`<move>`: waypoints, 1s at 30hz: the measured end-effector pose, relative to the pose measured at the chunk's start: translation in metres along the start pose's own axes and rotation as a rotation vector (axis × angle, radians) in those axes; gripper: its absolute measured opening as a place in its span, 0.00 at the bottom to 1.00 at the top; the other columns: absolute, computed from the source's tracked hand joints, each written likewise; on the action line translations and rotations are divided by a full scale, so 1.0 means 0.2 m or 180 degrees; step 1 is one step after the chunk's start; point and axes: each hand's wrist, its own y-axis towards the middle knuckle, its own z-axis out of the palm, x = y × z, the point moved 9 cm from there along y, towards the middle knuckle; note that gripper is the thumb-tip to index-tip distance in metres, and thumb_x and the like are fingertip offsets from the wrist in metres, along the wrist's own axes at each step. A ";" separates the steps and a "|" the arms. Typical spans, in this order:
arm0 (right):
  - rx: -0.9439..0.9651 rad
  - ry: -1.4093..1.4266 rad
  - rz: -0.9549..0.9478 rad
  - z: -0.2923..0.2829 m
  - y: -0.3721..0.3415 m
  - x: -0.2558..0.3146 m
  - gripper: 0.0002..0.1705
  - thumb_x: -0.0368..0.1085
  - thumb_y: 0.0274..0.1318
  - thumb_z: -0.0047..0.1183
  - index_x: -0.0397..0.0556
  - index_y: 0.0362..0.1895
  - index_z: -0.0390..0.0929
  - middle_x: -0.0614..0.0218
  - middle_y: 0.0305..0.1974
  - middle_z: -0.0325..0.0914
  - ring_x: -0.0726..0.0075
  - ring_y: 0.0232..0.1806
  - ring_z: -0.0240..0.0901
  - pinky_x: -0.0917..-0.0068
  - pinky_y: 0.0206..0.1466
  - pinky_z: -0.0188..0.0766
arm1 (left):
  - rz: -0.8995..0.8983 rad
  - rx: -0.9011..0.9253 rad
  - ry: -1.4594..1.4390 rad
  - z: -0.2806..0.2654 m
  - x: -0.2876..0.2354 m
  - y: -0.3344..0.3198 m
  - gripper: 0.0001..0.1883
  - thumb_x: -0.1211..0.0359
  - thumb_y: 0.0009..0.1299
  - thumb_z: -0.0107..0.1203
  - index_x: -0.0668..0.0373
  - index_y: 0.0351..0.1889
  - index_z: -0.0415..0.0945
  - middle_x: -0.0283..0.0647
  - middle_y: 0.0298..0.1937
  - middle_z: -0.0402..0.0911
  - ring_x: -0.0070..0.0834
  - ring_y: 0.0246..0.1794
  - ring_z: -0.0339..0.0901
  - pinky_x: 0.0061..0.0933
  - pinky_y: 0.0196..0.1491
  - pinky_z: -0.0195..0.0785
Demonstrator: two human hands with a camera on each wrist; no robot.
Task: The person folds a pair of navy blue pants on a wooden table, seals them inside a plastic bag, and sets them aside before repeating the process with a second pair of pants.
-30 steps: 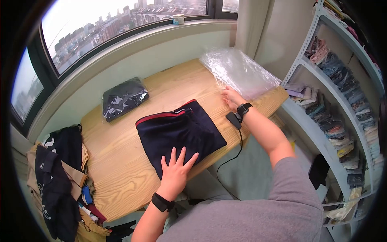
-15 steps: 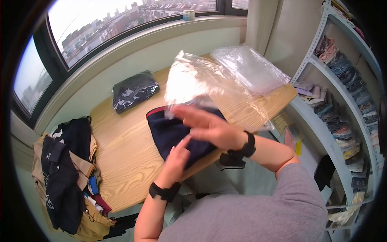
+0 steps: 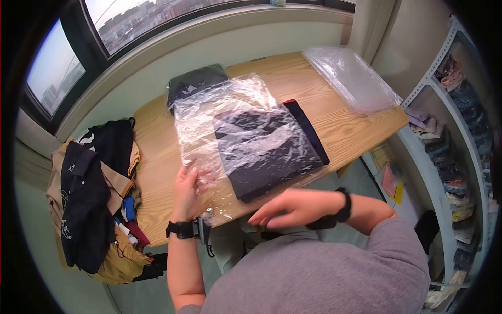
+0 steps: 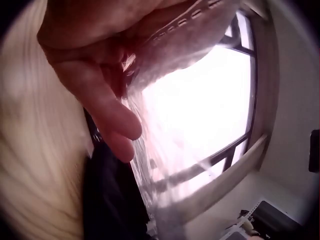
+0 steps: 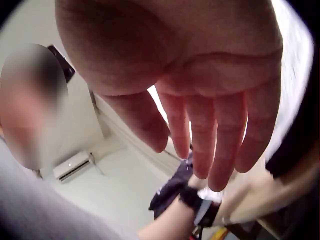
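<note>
A clear plastic bag [image 3: 198, 128] lies spread over a folded navy garment [image 3: 308, 131], whose red-trimmed corner shows past the bag's right side. At the bag's near left, my left hand [image 3: 187, 191] pinches the film. In the left wrist view the bag [image 4: 175, 70] hangs from the curled fingers [image 4: 107, 110], with light shining through it. My right hand [image 3: 298, 208] is over the table's front edge, just below the garment. Its fingers [image 5: 200, 130] are extended and hold nothing in the right wrist view.
A dark bagged garment [image 3: 196, 81] sits at the back of the wooden table [image 3: 157, 172]. More clear bags [image 3: 355, 78] lie at the back right. Clothes [image 3: 83, 209] are heaped at the left edge. A metal shelf [image 3: 436, 86] with folded garments stands at the right.
The right hand carried a plastic bag from the stack across the garment, then let it go and came back to the front edge. The left hand moved left and took hold of the bag.
</note>
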 end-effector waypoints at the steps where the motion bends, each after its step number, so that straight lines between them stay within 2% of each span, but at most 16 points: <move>1: -0.0397 -0.0031 0.0013 -0.12 -0.06 0.06 0.19 0.34 0.62 0.51 0.43 0.57 0.73 0.60 0.51 0.78 0.71 0.51 0.75 0.74 0.55 0.71 | -0.0005 -0.0097 0.0060 -0.09 0.01 -0.01 0.20 0.67 0.76 0.42 0.58 0.65 0.60 0.44 0.44 0.82 0.26 0.36 0.82 0.18 0.29 0.72; 4: -0.1773 0.0641 0.0206 -0.54 -0.25 -0.01 0.15 0.32 0.59 0.54 0.43 0.50 0.77 0.59 0.44 0.80 0.71 0.46 0.76 0.75 0.50 0.72 | -0.0079 -0.0312 0.0071 -0.31 0.03 -0.11 0.23 0.69 0.75 0.41 0.59 0.68 0.56 0.48 0.44 0.82 0.29 0.34 0.83 0.16 0.26 0.71; 6: -0.2638 -0.0064 0.0211 -0.81 -0.33 -0.12 0.15 0.34 0.58 0.56 0.43 0.49 0.76 0.64 0.42 0.78 0.72 0.45 0.73 0.75 0.52 0.70 | -0.0117 -0.0734 0.0138 -0.47 0.03 -0.19 0.22 0.68 0.75 0.42 0.58 0.67 0.58 0.46 0.44 0.82 0.28 0.32 0.82 0.16 0.26 0.71; 10: -0.2635 -0.0882 0.0550 -1.07 -0.23 -0.25 0.22 0.38 0.56 0.59 0.41 0.52 0.73 0.64 0.44 0.76 0.73 0.48 0.71 0.75 0.53 0.69 | -0.0123 -0.0905 0.0267 -0.72 0.06 -0.31 0.22 0.67 0.75 0.43 0.57 0.66 0.60 0.44 0.44 0.82 0.27 0.32 0.82 0.16 0.27 0.71; 12: -0.2446 -0.1935 0.0733 -1.14 -0.09 -0.19 0.30 0.45 0.53 0.62 0.39 0.54 0.72 0.58 0.50 0.75 0.63 0.52 0.72 0.69 0.56 0.68 | -0.0174 -0.1076 0.0328 -0.79 0.03 -0.37 0.21 0.67 0.75 0.43 0.56 0.66 0.61 0.43 0.44 0.82 0.26 0.33 0.82 0.15 0.26 0.70; 15: -0.2176 -0.2598 0.1163 -1.27 0.05 -0.27 0.47 0.59 0.45 0.64 0.38 0.60 0.66 0.44 0.54 0.73 0.46 0.57 0.70 0.61 0.59 0.67 | -0.0139 -0.1111 0.0285 -0.86 0.05 -0.38 0.20 0.68 0.75 0.42 0.57 0.65 0.61 0.44 0.43 0.82 0.27 0.34 0.82 0.16 0.27 0.71; 16: -0.2185 -0.2598 0.1132 -1.28 0.06 -0.29 0.47 0.59 0.45 0.64 0.38 0.60 0.66 0.44 0.54 0.73 0.46 0.57 0.70 0.61 0.59 0.67 | -0.0129 -0.1093 0.0242 -0.89 0.06 -0.38 0.20 0.69 0.75 0.42 0.58 0.65 0.61 0.44 0.43 0.82 0.28 0.35 0.82 0.17 0.27 0.72; 18: -0.2436 -0.2645 0.2397 -1.35 0.00 -0.44 0.64 0.68 0.39 0.63 0.38 0.69 0.50 0.35 0.63 0.61 0.41 0.64 0.63 0.61 0.63 0.64 | -0.0092 -0.1071 0.0228 -0.90 0.05 -0.38 0.20 0.69 0.75 0.41 0.59 0.65 0.61 0.45 0.42 0.81 0.29 0.35 0.82 0.19 0.30 0.74; 19: -0.2610 -0.2436 0.2595 -1.38 -0.03 -0.53 0.71 0.67 0.35 0.67 0.39 0.71 0.41 0.32 0.67 0.50 0.43 0.65 0.61 0.63 0.65 0.62 | -0.0106 -0.1065 0.0268 -0.89 0.06 -0.37 0.20 0.69 0.75 0.41 0.59 0.65 0.60 0.46 0.42 0.81 0.29 0.36 0.82 0.20 0.31 0.74; 20: -0.2573 -0.2437 0.2598 -1.41 -0.05 -0.64 0.71 0.67 0.35 0.67 0.39 0.71 0.41 0.32 0.67 0.50 0.43 0.65 0.61 0.63 0.65 0.62 | -0.0134 -0.1060 0.0302 -0.89 0.07 -0.37 0.21 0.69 0.75 0.42 0.59 0.65 0.59 0.46 0.42 0.81 0.30 0.36 0.82 0.21 0.32 0.75; 22: -0.2728 -0.1054 0.1271 -1.40 -0.05 -0.77 0.69 0.58 0.35 0.72 0.39 0.71 0.42 0.37 0.67 0.51 0.50 0.63 0.64 0.64 0.64 0.63 | -0.0145 -0.1020 0.0214 -0.89 0.07 -0.36 0.21 0.69 0.75 0.42 0.59 0.65 0.57 0.47 0.41 0.81 0.31 0.36 0.82 0.24 0.34 0.75; 23: -0.2870 -0.0648 0.0969 -1.34 -0.08 -0.69 0.58 0.48 0.36 0.75 0.41 0.68 0.54 0.44 0.63 0.63 0.56 0.61 0.65 0.67 0.62 0.65 | -0.0149 -0.1027 0.0252 -0.89 0.06 -0.36 0.21 0.69 0.75 0.42 0.60 0.65 0.57 0.47 0.42 0.81 0.32 0.37 0.81 0.24 0.35 0.75; 24: -0.2847 -0.0655 0.1002 -1.27 -0.11 -0.61 0.58 0.48 0.36 0.75 0.41 0.68 0.54 0.44 0.63 0.63 0.56 0.61 0.65 0.67 0.62 0.65 | -0.0152 -0.1031 0.0284 -0.88 0.06 -0.36 0.22 0.69 0.75 0.43 0.60 0.65 0.57 0.48 0.42 0.81 0.32 0.37 0.81 0.25 0.35 0.74; 27: -0.2725 0.0683 0.1429 -1.04 -0.20 -0.54 0.29 0.39 0.47 0.68 0.45 0.54 0.75 0.59 0.50 0.78 0.62 0.53 0.74 0.67 0.55 0.71 | -0.0123 -0.1026 0.0184 -0.87 0.07 -0.36 0.22 0.69 0.74 0.43 0.59 0.65 0.57 0.47 0.42 0.80 0.32 0.37 0.81 0.24 0.35 0.74; 28: -0.2714 0.0685 0.1460 -1.04 -0.21 -0.58 0.29 0.39 0.47 0.68 0.45 0.54 0.75 0.59 0.50 0.78 0.62 0.53 0.74 0.67 0.55 0.71 | -0.0115 -0.1050 0.0189 -0.87 0.07 -0.36 0.22 0.68 0.74 0.43 0.59 0.65 0.57 0.47 0.42 0.80 0.32 0.37 0.81 0.24 0.34 0.74; 30: -0.2816 0.1110 0.2314 -1.02 -0.28 -0.74 0.26 0.37 0.50 0.65 0.43 0.53 0.74 0.59 0.47 0.80 0.62 0.47 0.77 0.64 0.51 0.74 | -0.0112 -0.1053 0.0133 -0.87 0.08 -0.37 0.22 0.68 0.74 0.43 0.59 0.66 0.57 0.46 0.41 0.80 0.31 0.37 0.81 0.23 0.34 0.73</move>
